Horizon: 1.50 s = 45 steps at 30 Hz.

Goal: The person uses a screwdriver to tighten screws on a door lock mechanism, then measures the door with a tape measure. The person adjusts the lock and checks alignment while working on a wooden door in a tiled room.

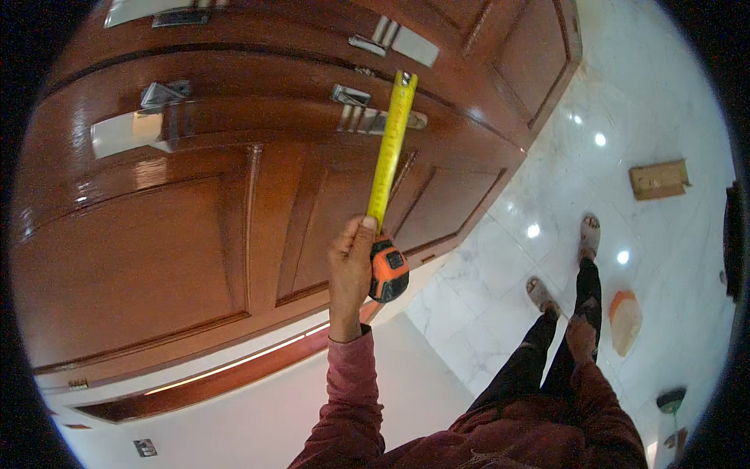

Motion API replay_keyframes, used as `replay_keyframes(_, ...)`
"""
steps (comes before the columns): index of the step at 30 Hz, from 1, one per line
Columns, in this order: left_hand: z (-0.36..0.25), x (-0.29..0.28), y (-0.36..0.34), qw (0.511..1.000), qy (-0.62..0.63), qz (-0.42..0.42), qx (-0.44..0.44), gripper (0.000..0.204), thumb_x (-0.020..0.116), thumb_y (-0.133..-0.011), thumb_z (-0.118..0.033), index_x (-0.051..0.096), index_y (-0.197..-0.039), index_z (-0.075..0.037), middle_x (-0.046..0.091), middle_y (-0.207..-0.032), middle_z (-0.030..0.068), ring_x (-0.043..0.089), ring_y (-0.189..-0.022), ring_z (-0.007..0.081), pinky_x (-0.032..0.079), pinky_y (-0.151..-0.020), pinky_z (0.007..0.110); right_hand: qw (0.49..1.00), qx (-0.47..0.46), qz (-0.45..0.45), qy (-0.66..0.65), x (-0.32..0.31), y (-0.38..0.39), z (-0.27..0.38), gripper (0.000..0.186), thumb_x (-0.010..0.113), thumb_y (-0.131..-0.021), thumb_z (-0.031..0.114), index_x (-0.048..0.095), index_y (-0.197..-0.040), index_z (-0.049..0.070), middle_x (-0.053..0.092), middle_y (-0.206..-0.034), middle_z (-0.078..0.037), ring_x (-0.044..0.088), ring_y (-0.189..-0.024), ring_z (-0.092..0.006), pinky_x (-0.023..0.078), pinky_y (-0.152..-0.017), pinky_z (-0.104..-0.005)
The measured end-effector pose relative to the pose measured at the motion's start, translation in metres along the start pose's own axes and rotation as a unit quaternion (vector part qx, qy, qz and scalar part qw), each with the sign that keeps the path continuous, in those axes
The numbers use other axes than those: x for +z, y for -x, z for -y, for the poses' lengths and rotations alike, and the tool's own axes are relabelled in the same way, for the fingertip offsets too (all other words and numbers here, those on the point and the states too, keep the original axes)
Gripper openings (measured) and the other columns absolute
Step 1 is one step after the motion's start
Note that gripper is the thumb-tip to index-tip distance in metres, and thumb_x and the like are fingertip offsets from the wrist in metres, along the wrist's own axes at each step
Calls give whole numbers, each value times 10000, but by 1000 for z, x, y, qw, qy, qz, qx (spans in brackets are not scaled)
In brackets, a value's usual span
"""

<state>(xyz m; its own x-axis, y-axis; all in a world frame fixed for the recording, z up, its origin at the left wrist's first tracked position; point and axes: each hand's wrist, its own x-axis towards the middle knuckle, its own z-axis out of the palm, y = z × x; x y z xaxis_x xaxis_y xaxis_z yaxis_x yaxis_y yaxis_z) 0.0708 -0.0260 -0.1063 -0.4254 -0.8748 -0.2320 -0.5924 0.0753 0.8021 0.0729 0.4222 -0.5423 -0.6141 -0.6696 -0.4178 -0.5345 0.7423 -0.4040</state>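
My left hand [351, 262] is closed on a tape measure [389, 270] with an orange and black case. Its yellow blade [392, 148] runs out from my thumb across a brown panelled wooden double door [156, 250]. The blade's metal end appears just beside the seam between the two door leaves. Behind the blade is a metal door fitting [359, 119] on the nearer leaf; whether they touch, I cannot tell. My right hand [580, 338] hangs low against my dark trouser leg, its fingers too indistinct to make out.
More metal fittings [129, 134] sit on the door, along the seam. On the glossy white tiled floor [484, 305] lie an open cardboard box [658, 180] and an orange and white object [626, 324]. A green brush-like item [670, 400] is at the lower right.
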Motion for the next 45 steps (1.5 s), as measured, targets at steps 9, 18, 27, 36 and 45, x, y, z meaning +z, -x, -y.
replay_keyframes(9,-3,2,-4,999,-38,-9,9,262,584,-991,-286,675,-980,-41,632,-745,7,571,-608,45,456,-518,198,999,20,2,-34,14,-4,1,94,614,-866,158,600,-862,65,632,-782,-161,649,-670,-353,526,-595,-473)
replay_keyframes(18,-9,-3,-13,998,-62,-27,2,260,608,-974,-285,677,-1004,-36,672,-787,53,605,-620,72,486,-530,216,996,56,38,-64,11,-4,-6,89,601,-879,131,602,-930,59,641,-852,-161,651,-745,-365,531,-638,-473)
replay_keyframes(27,-8,-8,-31,999,-39,-6,16,226,613,-967,-256,679,-982,-40,675,-766,67,622,-607,97,500,-517,228,995,55,65,-45,3,-8,-4,157,592,-895,145,594,-1019,48,652,-928,-162,661,-806,-358,535,-681,-466)
replay_keyframes(36,-4,-4,-33,998,-50,11,21,242,601,-974,-262,688,-984,-37,677,-778,67,632,-623,97,517,-526,240,987,89,113,-75,1,-23,-1,208,605,-896,138,601,-1069,25,662,-949,-171,662,-867,-366,531,-739,-473)
replay_keyframes(45,-3,-3,-33,998,-55,-2,18,256,615,-966,-275,689,-1001,-32,681,-763,72,620,-588,82,502,-494,226,995,49,65,-55,6,-18,-3,143,610,-896,131,586,-1000,35,644,-917,-165,647,-808,-372,522,-697,-474)
